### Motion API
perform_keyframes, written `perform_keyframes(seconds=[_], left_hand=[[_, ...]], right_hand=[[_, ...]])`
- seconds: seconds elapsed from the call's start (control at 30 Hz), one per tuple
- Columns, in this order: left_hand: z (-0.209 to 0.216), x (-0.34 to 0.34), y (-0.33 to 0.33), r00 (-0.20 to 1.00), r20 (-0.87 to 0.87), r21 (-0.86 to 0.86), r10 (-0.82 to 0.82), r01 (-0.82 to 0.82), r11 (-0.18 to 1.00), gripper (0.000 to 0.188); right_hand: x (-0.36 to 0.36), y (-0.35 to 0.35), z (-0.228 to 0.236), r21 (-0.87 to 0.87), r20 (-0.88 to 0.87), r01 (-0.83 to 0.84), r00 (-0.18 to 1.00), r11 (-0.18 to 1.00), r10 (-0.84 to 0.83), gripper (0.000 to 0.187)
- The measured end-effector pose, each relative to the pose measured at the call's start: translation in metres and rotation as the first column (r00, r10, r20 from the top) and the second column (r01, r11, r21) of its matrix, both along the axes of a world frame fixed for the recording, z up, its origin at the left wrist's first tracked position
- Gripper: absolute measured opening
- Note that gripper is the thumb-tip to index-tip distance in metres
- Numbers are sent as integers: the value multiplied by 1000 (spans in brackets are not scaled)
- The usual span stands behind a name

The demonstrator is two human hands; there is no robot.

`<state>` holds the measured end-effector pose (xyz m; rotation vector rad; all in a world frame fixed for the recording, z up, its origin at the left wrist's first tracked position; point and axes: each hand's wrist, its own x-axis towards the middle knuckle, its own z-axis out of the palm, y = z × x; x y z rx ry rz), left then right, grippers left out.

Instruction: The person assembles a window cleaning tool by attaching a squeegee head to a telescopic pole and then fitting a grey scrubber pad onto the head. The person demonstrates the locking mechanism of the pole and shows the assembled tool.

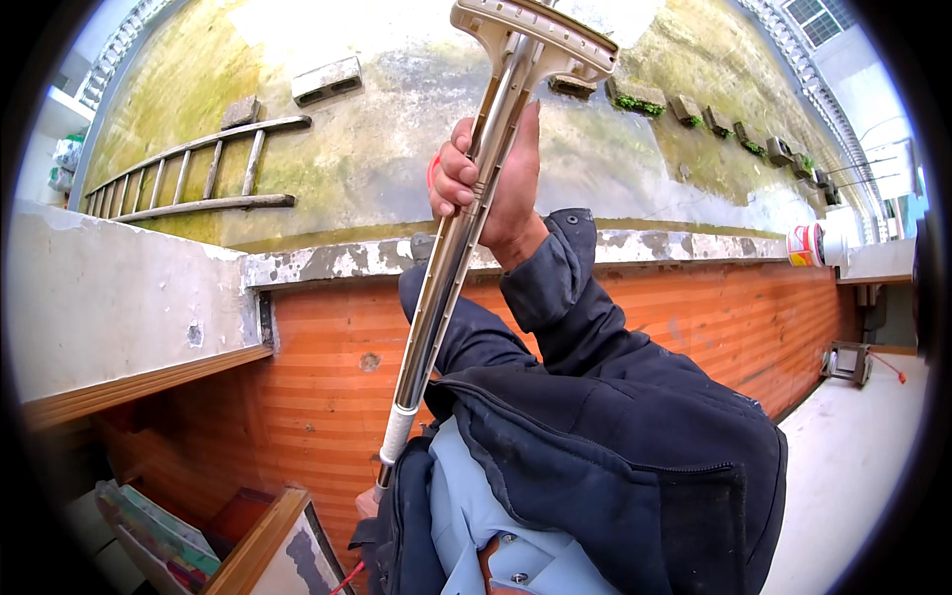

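A mop [458,263] with a silvery metal pole slants up across the middle of the view. Its wide beige plastic head [555,40] is raised at the top, and I see no sponge on it. My right hand [506,188] is wrapped round the pole below the head, with the thumb lying up along its right side. Lower down, past a white collar [397,434] on the pole, my left hand [368,503] closes on the handle near my jacket. Much of that hand is hidden by the jacket, as is the handle's lower end.
Under me is an orange striped floor [327,397]. A low, peeling ledge [337,260] divides it from a mossy, wet concrete area, where a wooden ladder [213,174] and several blocks [327,79] lie. A white wall [129,297] stands left; a bucket [805,245] sits right.
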<state>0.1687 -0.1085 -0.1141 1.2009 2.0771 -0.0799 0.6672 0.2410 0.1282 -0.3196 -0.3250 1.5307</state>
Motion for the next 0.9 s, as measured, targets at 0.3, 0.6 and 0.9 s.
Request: perform_keyframes(seconds=[0.3, 0.6, 0.9], left_hand=[[-7, 17, 4, 1000, 11, 10, 18, -19, 1000, 24], [-9, 26, 10, 999, 16, 23, 33, -34, 999, 26], [-10, 25, 15, 999, 1, 18, 35, -35, 999, 28]], right_hand=[[-11, -5, 3, -57, 53, 7, 999, 998, -4, 78], [-24, -9, -6, -149, 82, 18, 997, 989, -6, 77], [-21, -8, -12, -171, 75, 32, 997, 985, -19, 77]])
